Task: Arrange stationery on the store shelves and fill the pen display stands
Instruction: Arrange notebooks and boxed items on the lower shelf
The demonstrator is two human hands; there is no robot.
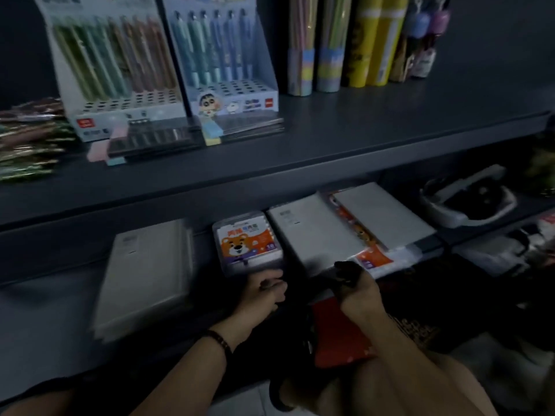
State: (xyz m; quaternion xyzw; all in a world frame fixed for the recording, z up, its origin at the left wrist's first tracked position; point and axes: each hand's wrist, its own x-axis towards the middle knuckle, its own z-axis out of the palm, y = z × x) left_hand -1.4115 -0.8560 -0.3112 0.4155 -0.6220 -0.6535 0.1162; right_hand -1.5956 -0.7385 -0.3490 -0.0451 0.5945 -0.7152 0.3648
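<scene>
On the lower shelf [54,295] lies a small clear box with an orange bear label [247,242]. My left hand [264,292] touches the box's near edge, fingers curled against it. My right hand [357,288] grips a dark object [348,273] just in front of a white flat pack [318,235]. Another white pack [381,211] lies on an orange-labelled box [375,258]. A grey pack [150,271] sits to the left. On the upper shelf [360,136] stand two pen display stands [120,70] [222,64], partly filled with pens.
Dark flat cases [168,136] and pastel erasers [211,133] lie before the stands. Tall rolled packs [345,43] stand at the back right, wrapped pens [27,139] lie at the far left. A white tape dispenser [468,202] sits on the right. A red item [339,334] lies below my hands.
</scene>
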